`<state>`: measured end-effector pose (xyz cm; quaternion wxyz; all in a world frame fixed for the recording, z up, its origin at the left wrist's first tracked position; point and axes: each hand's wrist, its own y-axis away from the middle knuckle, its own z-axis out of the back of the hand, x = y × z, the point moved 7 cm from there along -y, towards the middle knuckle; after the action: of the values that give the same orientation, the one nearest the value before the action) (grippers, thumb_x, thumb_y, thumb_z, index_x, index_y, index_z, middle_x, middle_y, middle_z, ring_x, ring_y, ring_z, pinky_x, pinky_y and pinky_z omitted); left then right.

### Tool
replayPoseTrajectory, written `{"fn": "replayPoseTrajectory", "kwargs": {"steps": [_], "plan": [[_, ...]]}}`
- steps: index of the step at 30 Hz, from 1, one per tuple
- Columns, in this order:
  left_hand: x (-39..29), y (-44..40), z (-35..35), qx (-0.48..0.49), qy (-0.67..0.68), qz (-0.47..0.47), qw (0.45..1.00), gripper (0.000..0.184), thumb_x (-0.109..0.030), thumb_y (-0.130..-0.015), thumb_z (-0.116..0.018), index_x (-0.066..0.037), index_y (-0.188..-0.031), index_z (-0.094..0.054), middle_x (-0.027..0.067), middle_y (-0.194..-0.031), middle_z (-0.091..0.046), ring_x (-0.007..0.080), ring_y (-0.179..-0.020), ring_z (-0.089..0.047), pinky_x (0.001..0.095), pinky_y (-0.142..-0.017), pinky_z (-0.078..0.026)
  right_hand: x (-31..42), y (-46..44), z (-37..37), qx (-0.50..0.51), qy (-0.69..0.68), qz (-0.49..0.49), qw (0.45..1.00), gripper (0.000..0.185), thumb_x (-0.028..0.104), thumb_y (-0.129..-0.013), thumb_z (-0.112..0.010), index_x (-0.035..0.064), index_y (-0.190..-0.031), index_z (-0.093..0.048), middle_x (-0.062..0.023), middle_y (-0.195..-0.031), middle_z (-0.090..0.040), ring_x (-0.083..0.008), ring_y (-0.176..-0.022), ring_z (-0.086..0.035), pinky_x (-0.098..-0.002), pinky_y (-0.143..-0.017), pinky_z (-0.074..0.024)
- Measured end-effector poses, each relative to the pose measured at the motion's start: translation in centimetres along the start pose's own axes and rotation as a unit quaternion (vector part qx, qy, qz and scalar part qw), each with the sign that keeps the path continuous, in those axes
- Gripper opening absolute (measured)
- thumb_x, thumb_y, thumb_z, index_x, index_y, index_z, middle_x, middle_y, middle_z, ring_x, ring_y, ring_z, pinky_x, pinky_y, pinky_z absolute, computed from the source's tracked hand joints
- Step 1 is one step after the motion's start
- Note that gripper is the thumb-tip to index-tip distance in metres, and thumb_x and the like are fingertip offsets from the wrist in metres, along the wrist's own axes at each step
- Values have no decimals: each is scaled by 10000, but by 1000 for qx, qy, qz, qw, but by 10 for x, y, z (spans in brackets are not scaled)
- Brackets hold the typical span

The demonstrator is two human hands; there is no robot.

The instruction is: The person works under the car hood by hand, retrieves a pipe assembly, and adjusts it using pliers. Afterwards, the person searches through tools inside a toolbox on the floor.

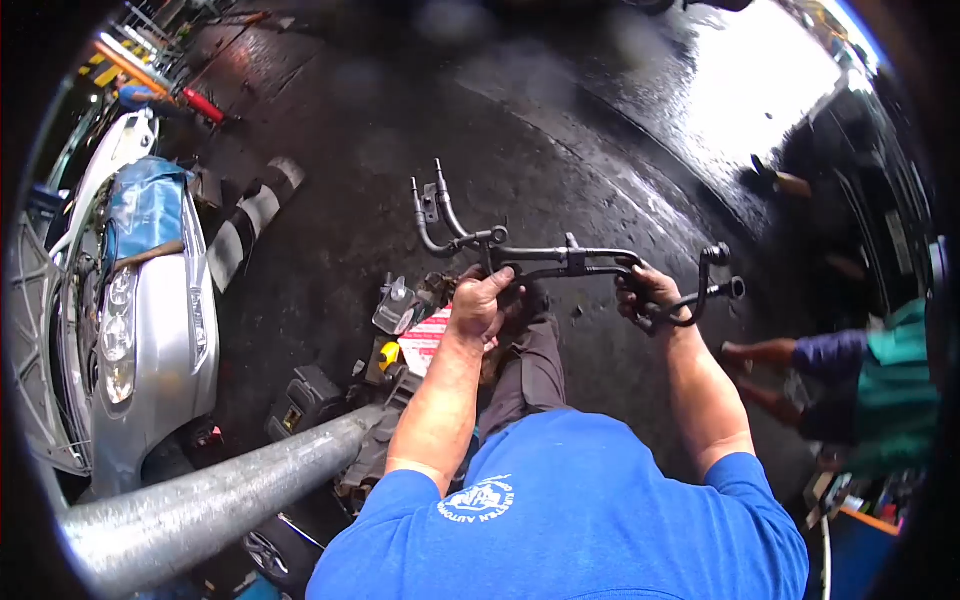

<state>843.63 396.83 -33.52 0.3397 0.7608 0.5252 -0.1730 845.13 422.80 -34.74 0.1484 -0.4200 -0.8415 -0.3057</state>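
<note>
A dark pipe assembly point(545, 255) with several bends, brackets and end fittings is held up in front of me, over the floor. My left hand point(482, 300) is closed on its left part, near a round fitting, with the thumb pressed against the pipe. At the right, my right hand point(647, 292) has its fingers wrapped round the pipe near the curved end. Two thin pipe ends point away from me at the upper left. On the right, the pipe loops round to an open flanged end.
A silver car front point(170, 330) with its headlight stands at left. A thick metal pole point(230, 490) crosses the lower left. Greasy parts and a red-and-white box point(427, 335) lie below my left hand. A person in green point(900, 370) is at right, on the dark floor point(400, 110).
</note>
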Motion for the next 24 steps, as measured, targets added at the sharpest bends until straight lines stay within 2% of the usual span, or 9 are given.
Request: {"fn": "replayPoseTrajectory", "kwargs": {"steps": [3,6,10,14,15,18,19,22,24], "plan": [[-34,-56,-9,28,25,-28,999,191,4,-836,-561,-11,-1023,-596,94,-925,-645,200,-854,-630,331,-749,-534,40,-77,12,-15,67,-15,998,385,203,-814,-607,66,-1160,-511,-51,-826,-587,-164,-614,-557,-320,-534,-464],[-65,-131,-1,21,-66,-80,994,232,15,-833,-561,-23,-1060,-587,92,-955,-643,195,-858,-629,333,-779,-524,95,-143,10,-50,110,-28,992,371,193,-809,-612,62,-1144,-525,-53,-831,-590,-172,-620,-560,-322,-536,-462],[-139,-175,-33,30,-56,-113,992,329,14,-820,-569,-50,-1141,-544,82,-969,-644,213,-894,-622,372,-812,-512,148,-204,-37,22,52,-33,998,356,193,-801,-627,61,-1121,-542,-58,-827,-582,-173,-647,-548,-318,-552,-452],[-211,-239,-47,40,94,-145,984,398,16,-808,-559,-82,-1191,-517,99,-1073,-609,230,-993,-594,422,-844,-498,208,-279,-71,56,49,-33,997,329,194,-804,-623,64,-1098,-557,-42,-806,-568,-158,-634,-517,-310,-539,-426],[-225,-240,-43,49,112,-161,979,371,-68,-826,-554,-93,-1194,-517,115,-1139,-580,251,-1050,-569,440,-846,-494,209,-291,-73,51,54,-33,997,313,185,-801,-621,64,-1086,-570,-38,-812,-570,-143,-625,-501,-300,-534,-409],[-266,-284,-48,25,163,-175,971,360,-157,-843,-557,-136,-1200,-514,69,-1089,-600,235,-1014,-576,457,-822,-486,244,-353,-82,68,68,-45,994,286,198,-809,-610,66,-1058,-566,-33,-801,-562,-132,-606,-479,-285,-526,-389],[-275,-299,-45,-5,168,-179,969,385,-278,-857,-537,-112,-1203,-508,83,-1047,-613,244,-1006,-571,454,-825,-471,253,-377,-81,70,70,-51,994,274,210,-816,-605,74,-1048,-559,-35,-791,-553,-142,-608,-480,-292,-525,-390],[-305,-341,-30,-9,153,-204,967,355,-303,-859,-530,-84,-1138,-550,85,-1009,-626,236,-978,-575,431,-815,-460,276,-442,-97,133,46,-84,987,232,214,-821,-599,74,-999,-548,-39,-773,-553,-135,-596,-474,-291,-519,-387],[-322,-375,-6,-92,166,-225,956,269,-315,-868,-516,-91,-992,-599,62,-915,-629,203,-867,-585,395,-770,-461,294,-491,-105,147,38,-96,984,227,213,-820,-599,73,-990,-545,-45,-769,-561,-128,-588,-475,-287,-513,-386]]}}
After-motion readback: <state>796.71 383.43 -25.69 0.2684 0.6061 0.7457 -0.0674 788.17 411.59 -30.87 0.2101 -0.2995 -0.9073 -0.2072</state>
